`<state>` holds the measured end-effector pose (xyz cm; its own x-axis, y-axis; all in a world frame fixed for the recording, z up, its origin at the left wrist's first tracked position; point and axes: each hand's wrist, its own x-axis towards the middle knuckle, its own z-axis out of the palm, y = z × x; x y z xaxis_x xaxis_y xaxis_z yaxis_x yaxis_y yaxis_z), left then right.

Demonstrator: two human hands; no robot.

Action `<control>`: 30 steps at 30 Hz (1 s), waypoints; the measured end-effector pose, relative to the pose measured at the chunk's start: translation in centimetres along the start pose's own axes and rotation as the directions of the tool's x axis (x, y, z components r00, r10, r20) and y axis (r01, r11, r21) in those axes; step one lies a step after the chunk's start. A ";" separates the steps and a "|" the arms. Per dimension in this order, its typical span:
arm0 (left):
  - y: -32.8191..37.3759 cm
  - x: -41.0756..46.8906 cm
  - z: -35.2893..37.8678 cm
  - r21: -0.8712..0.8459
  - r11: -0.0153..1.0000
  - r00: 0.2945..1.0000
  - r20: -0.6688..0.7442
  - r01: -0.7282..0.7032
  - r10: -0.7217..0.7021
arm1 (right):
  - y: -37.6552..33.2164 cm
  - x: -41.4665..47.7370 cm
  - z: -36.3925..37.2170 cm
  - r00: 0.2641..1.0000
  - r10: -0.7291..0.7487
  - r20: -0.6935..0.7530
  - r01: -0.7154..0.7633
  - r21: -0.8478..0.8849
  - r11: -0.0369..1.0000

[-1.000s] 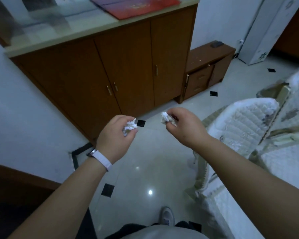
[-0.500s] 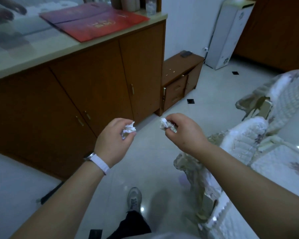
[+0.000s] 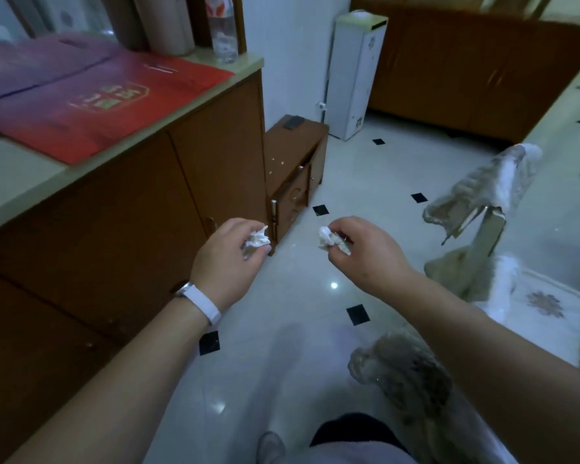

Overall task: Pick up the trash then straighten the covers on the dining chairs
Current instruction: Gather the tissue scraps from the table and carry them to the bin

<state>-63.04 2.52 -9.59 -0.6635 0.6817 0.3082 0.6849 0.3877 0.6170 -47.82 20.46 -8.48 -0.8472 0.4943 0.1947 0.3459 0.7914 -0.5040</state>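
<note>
Both hands are full: left hand (image 3: 226, 262) pinches one tissue wad (image 3: 257, 241) at frame centre, right hand (image 3: 365, 254) pinches another wad (image 3: 327, 241) beside it. No bin in view, so I'd keep the grips tight while carrying. The rumpled chair cover (image 3: 482, 185) at right looks untouched, that's next.
</note>
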 end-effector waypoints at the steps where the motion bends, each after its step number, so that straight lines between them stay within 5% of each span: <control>1: -0.3 1.0 0.3 -0.013 1.000 1.000 0.011 -0.017 0.017 | 0.4 0.5 0.1 1.000 0.016 -0.006 -0.016 -0.006 1.000; 14: -1.5 17.4 7.8 -0.058 0.980 0.973 0.123 -0.189 0.195 | 9.1 12.1 -0.4 0.980 0.142 -0.137 -0.144 -0.005 0.990; 30: 5.1 40.1 22.4 -0.082 0.932 0.906 0.220 -0.353 0.362 | 27.1 26.4 -6.2 0.898 0.343 -0.275 -0.343 0.048 0.938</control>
<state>-79.37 45.72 -10.30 -0.2867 0.8942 0.3438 0.8477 0.0696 0.5259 -58.29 57.16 -11.82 -0.5315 0.8142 0.2339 0.5957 0.5555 -0.5801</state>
